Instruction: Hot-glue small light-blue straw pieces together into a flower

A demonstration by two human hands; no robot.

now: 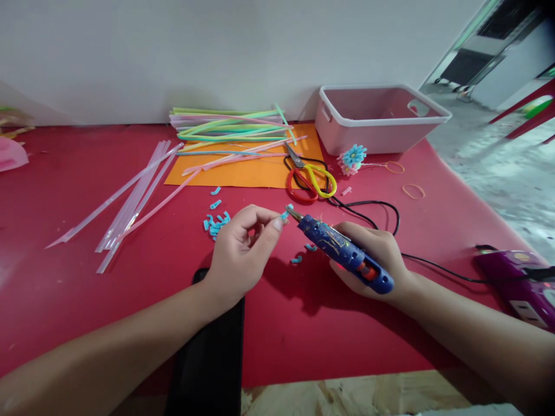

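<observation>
Mid-bench: my left hand (243,248) pinches a blue bit (285,215); right hand (373,260) grips the glue gun (342,251), nozzle touching at 3 o'clock. I'd dab sparingly, fingers clear.

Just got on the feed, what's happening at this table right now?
A person works at a red table. The right hand grips a blue glue gun, nozzle aimed at a small blue straw piece pinched in the left hand. More cut pieces lie nearby, with long straws, scissors and a finished straw flower behind.
</observation>
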